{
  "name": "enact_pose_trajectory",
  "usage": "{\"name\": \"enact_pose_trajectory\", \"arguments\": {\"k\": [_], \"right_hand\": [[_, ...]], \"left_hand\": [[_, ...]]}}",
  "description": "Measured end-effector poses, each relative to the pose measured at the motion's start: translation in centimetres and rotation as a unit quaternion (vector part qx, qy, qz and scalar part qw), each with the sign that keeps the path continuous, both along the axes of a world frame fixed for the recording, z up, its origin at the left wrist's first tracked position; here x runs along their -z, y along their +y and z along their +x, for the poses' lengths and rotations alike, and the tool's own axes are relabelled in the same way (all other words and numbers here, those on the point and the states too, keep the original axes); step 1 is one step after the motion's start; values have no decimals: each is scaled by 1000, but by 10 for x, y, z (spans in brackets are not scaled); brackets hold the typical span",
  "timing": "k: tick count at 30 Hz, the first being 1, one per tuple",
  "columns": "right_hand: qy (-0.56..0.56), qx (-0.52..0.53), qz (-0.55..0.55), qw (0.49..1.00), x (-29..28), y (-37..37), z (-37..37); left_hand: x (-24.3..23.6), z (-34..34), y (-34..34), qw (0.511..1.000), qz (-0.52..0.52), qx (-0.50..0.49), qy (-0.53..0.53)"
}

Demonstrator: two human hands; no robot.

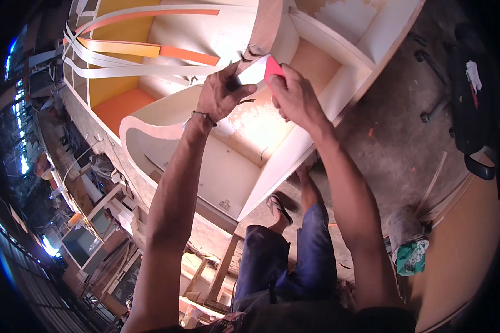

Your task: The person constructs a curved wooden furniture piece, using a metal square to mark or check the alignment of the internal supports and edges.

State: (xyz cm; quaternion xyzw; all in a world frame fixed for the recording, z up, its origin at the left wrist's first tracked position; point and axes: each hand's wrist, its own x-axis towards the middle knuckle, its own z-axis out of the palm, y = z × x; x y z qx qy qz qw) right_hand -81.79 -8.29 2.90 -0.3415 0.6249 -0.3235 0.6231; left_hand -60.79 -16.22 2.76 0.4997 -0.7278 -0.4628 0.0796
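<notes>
My right hand is closed around a flat red piece, its thumb pressed on the near face. A bright white flat surface lies between this piece and my left hand; whether the two are one object I cannot tell. My left hand has its thumb and fingers apart, beside a long white strip whose end passes behind the fingers. Both hands are over a curved, cream-coloured cabinet with open compartments, near the end of a curved pinkish panel edge.
More bent strips, one with orange ends, fan out at the upper left. A dark chair lies on the concrete floor at right. A bucket-like container with a green-white wrapper stands near a brown board. Wood scraps crowd the left.
</notes>
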Motion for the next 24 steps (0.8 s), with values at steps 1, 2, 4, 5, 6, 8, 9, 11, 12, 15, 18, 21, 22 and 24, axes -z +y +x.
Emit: {"name": "enact_pose_trajectory", "arguments": {"k": [1, 2, 4, 5, 6, 8, 9, 11, 12, 15, 18, 21, 22, 24], "right_hand": [[4, 2, -13, 1000, 9, 4, -2], [1, 2, -28, 1000, 6, 3, 0], [-29, 7, -14, 999, -4, 9, 1], [-23, 14, -3, 1000, -8, 17, 1], [-18, 20, 8, 1000, -9, 23, 1], [-16, 53, 3, 998, -2, 29, -5], [-45, 85, 7, 995, -2, 26, -12], [-74, 136, 3, 988, -6, 12, -23], [-74, 134, 3, 988, -9, 7, -26], [-46, 102, 11, 994, -9, 1, -32], [-17, 73, 7, 997, -6, -4, -35], [1, 17, 7, 1000, -9, -23, -44], [0, 16, 8, 1000, -9, -25, -44], [-8, 9, 7, 1000, -11, -29, -44]], "left_hand": [[-5, -11, 3, 999, 30, -20, 37], [-9, -10, 2, 999, 27, -18, 39], [-16, -2, -3, 998, 56, -3, -20], [-21, -7, -4, 998, 51, 18, -38], [-23, -13, -7, 998, 51, 16, -38], [-30, -34, -11, 998, 34, 34, -37], [-34, -43, -15, 996, 67, 35, -54], [-27, -47, -22, 997, 36, 39, -62], [-25, -48, -24, 996, 4, 46, -70], [-20, -48, -21, 998, 20, 26, -57], [-27, -55, -22, 996, 31, 25, -75], [-23, -53, -21, 998, 1, 24, -50], [-20, -53, -18, 999, -29, 16, -4], [-16, -51, -15, 1000, -17, -9, 15]]}}
